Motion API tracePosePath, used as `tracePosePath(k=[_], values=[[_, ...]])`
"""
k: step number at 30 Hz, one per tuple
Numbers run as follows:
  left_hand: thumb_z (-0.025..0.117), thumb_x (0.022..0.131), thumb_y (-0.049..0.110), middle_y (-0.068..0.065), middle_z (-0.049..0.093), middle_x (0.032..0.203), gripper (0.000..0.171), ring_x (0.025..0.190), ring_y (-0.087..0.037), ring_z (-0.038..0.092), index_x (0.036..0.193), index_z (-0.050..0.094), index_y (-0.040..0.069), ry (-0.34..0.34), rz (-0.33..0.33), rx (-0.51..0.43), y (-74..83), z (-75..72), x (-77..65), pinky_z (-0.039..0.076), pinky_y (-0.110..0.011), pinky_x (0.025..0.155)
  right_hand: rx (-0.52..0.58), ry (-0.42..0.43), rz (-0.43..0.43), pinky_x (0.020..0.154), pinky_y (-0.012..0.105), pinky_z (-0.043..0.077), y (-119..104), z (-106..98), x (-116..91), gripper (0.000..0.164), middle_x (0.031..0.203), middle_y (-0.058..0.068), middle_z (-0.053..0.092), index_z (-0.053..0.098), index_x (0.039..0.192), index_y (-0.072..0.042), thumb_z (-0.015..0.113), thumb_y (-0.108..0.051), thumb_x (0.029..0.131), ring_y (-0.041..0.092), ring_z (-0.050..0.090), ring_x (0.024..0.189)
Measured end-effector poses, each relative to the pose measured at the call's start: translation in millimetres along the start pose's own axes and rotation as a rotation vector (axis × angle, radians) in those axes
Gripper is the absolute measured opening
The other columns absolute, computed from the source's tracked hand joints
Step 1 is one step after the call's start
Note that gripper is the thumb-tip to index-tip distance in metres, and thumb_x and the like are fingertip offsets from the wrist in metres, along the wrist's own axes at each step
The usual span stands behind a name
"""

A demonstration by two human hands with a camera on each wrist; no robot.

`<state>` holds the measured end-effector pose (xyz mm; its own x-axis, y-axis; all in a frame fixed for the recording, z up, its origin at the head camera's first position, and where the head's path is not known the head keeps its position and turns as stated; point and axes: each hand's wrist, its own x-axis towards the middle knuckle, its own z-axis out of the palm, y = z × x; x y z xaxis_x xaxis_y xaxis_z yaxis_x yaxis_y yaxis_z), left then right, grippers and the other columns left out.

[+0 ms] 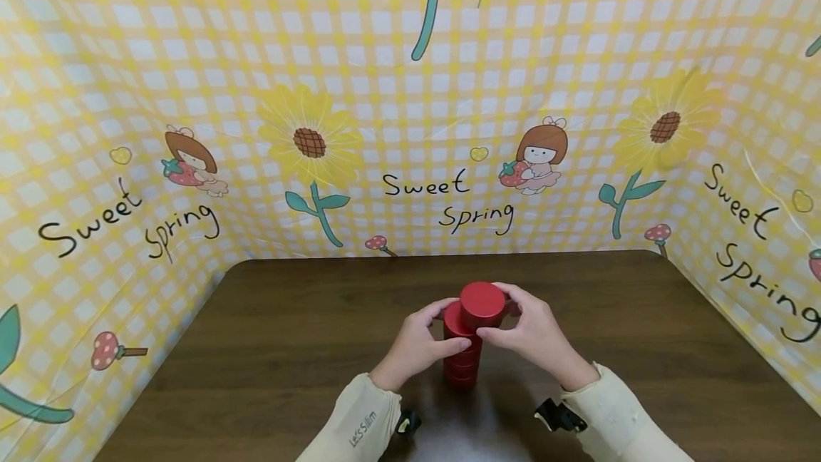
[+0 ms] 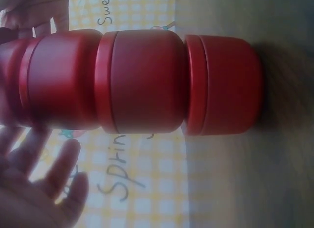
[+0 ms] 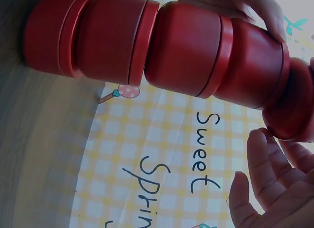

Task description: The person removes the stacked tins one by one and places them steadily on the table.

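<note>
1. Cream sleeve (image 1: pixel 362 416) at near left; from it the left hand (image 1: pixel 410 348) reaches forward, thumb and fingers curved round the upper stack, likely steadying it.
2. Red stack (image 1: pixel 460 373) of cylinders stands on the dark tabletop (image 1: pixel 308 334), joints slightly out of line; an uneven push could topple it.
3. Overhanging its right side, the top cylinder (image 1: pixel 482 301) could slip if released off-centre.
4. Right hand (image 1: pixel 539 334) pinches that cylinder between thumb and fingers, forearm angled inward.

The right wrist view crops the top red canister (image 3: pixel 292 107).
</note>
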<state>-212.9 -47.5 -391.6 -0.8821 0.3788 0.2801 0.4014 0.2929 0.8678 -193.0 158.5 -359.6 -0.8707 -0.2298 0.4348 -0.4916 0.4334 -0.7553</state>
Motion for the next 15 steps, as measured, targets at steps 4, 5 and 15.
tracePosePath(k=[4,5,15], values=[[0.076,0.081,0.021,-0.009,0.063,0.122,0.058,0.112,-0.026,0.055,0.132,0.055,0.005,0.001,-0.003,0.004,-1.0,0.9,0.5,0.04,-0.053,0.093,0.0,0.01,0.007,0.071,0.036,0.053,1.3,-1.5,-1.2,0.057,0.104,0.01,0.066,0.059,0.121,0.003,0.084,-0.012,0.072,0.019,0.059,0.083],[0.076,0.081,0.021,-0.01,0.063,0.122,0.058,0.112,-0.027,0.055,0.132,0.055,0.004,0.001,-0.003,0.003,-1.4,1.2,0.6,0.04,-0.053,0.093,0.0,0.011,0.008,0.071,0.036,0.053,1.6,-1.7,-1.5,0.056,0.104,0.01,0.066,0.059,0.121,0.003,0.083,-0.012,0.073,0.019,0.059,0.082],[0.076,0.081,0.019,-0.01,0.063,0.122,0.057,0.11,-0.027,0.055,0.132,0.055,0.004,0.005,-0.002,-0.007,-2.6,1.4,-0.6,0.041,-0.051,0.092,-0.029,0.044,-0.008,0.066,0.033,0.052,5.2,-4.8,-3.1,0.057,0.105,0.012,0.066,0.059,0.12,0.003,0.085,-0.011,0.071,0.019,0.058,0.08]])
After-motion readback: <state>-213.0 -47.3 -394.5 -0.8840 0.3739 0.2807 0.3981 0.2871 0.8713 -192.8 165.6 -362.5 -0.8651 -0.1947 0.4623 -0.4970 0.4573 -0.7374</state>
